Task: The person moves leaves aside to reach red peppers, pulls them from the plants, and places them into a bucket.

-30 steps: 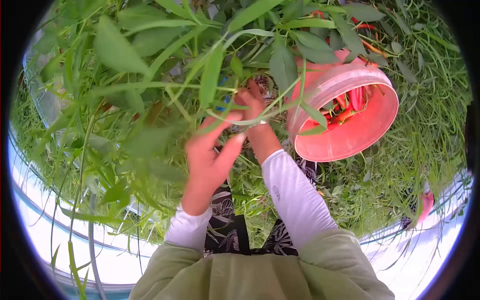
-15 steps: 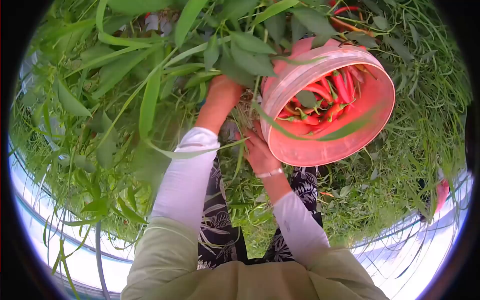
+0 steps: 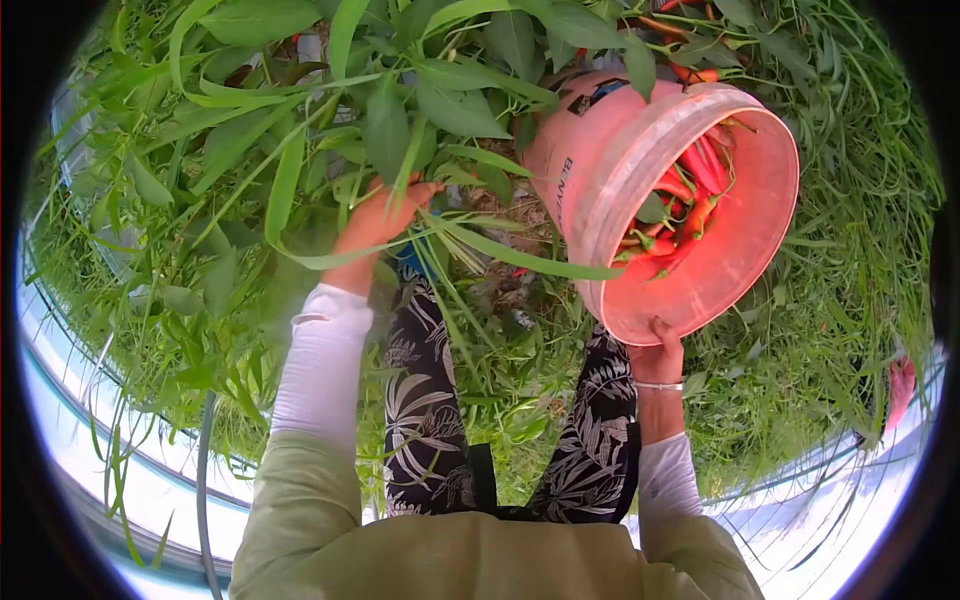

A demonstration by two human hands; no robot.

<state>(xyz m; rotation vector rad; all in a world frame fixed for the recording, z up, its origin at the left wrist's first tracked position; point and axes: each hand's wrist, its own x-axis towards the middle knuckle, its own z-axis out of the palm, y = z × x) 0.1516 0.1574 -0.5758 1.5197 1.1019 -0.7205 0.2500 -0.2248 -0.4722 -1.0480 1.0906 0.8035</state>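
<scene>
A pink bucket (image 3: 610, 170) lies tilted toward me at the upper right, with red chili peppers (image 3: 705, 165) inside. My right hand (image 3: 658, 352) is closed on the bucket's lower rim, its thumb over the edge. On the left, my left hand (image 3: 385, 215) has its fingers closed among long grass blades (image 3: 455, 240) beneath the pepper plant's leaves (image 3: 455, 100); leaves cover part of it, and the blades seem to be in its grip.
Dense green plants surround the bucket on both sides. Red peppers (image 3: 697, 74) hang behind the bucket. My patterned trouser legs (image 3: 425, 400) are below the hands. A grey hose (image 3: 204, 480) runs at the lower left, and a pink object (image 3: 900, 390) is at the far right.
My right hand has moved right and taken hold of the bucket's rim. The bucket has shifted slightly right and shows more of its side. My left hand has moved left and down.
</scene>
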